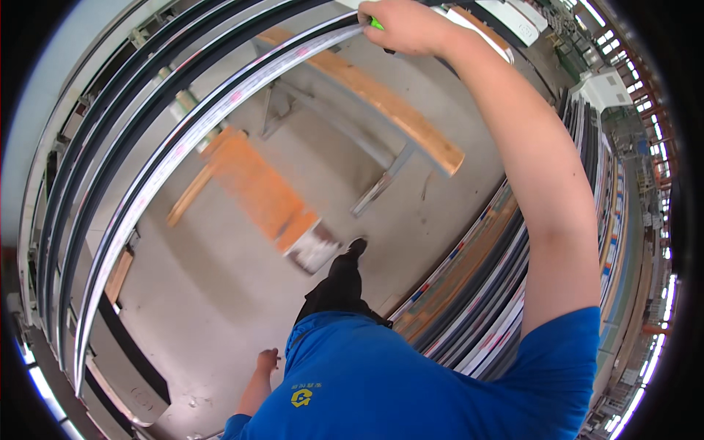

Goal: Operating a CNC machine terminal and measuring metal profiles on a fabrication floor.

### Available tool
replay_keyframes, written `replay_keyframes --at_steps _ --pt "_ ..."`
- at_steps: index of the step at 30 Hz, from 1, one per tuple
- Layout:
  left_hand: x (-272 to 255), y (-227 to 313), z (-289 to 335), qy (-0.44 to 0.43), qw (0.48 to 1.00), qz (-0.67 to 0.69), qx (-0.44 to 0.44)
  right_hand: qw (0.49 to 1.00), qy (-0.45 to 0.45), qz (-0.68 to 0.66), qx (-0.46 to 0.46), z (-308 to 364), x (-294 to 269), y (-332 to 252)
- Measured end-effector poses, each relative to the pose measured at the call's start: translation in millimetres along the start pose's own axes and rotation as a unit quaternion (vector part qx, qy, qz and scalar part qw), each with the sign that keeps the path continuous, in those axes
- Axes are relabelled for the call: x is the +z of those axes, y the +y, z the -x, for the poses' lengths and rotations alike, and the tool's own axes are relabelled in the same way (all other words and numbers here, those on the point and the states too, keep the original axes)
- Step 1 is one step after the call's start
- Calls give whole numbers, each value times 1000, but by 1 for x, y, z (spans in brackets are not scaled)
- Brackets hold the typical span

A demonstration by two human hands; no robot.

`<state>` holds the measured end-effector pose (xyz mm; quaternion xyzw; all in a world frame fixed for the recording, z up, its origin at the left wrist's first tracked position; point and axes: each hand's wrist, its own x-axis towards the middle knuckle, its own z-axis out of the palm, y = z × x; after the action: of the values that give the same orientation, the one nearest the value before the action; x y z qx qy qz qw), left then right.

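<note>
My right hand (pixel 407 28) reaches up to the top of the view, its fingers closed round a small green and black thing (pixel 377 23) whose kind I cannot make out. It is beside the end of a long panel edge (pixel 235 95), white with pinkish marks, that bends across the upper left. Several dark panel edges (pixel 121 125) run behind that one. Low down, beside my body, hangs my left hand (pixel 268 359) with its fingers curled. Whether anything is inside it is hidden.
A wooden-topped bench (pixel 389 103) with grey metal legs stands on the floor. Nearer lies an orange board (pixel 260 187) with a pale end. To my right are stacked panels (pixel 469 286) with dark, white and coloured edges. My foot (pixel 357 246) is on the grey floor (pixel 213 293).
</note>
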<state>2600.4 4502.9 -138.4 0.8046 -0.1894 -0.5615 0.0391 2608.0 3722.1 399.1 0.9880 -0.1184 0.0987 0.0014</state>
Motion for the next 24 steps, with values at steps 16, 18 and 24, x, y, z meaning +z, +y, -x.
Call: replay_keyframes --at_steps 16,18,24 --pt "110 500 -102 -3 979 173 -105 994 -101 -17 -21 11 28 495" --pt "120 564 -104 -8 977 175 -120 989 -143 -24 15 24 26 556" --pt "223 760 -126 20 999 30 2 992 -109 12 -54 48 16 779"
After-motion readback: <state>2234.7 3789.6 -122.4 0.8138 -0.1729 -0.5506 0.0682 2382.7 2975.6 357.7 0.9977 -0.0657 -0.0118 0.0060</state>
